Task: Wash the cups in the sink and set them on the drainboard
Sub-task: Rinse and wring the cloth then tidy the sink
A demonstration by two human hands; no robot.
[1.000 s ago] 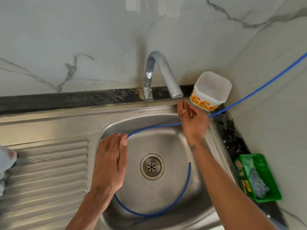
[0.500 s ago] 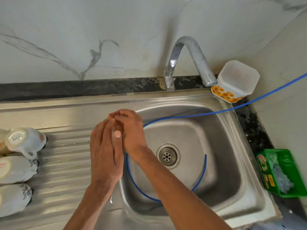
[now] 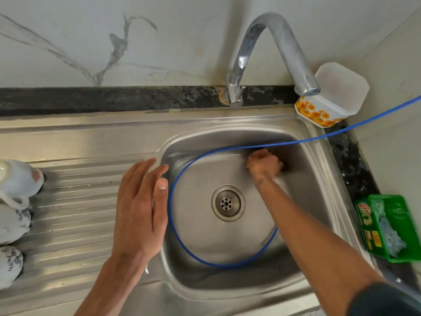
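Fingers [image 3: 145, 176] of your left hand [image 3: 139, 215] lie straight and close together, holding nothing; the hand hovers over the seam where the drainboard [image 3: 75, 220] meets the sink [image 3: 319, 179], fingertips pointing toward the back wall. Your right hand [image 3: 264, 165] is curled into a loose fist deep in the far right part of the basin, just below the blue hose [image 3: 173, 185]. Blur prevents confirmation of whether it grips the hose or anything else.

Cup location: three white patterned cups [image 3: 20, 181] lie on their sides at the left edge of the drainboard, cut off by the frame. They form a column running front to back, one next to the other. The farthest cup shows its handle at the near side; its long axis runs roughly left to right across the ribs. The axes of the other two cannot be read with certainty.

Clearances: the ribbed drainboard surface between the cups and your left hand is open. The hose enters from the right, crosses the right rim of the sink and loops around the drain [image 3: 227, 202]. The faucet [image 3: 273, 53] arches over the back right corner, its spout just in front of a white container with orange flowers [image 3: 330, 103]. A green tray holding a scrubber [image 3: 391, 226] sits on the counter to the right of the sink.
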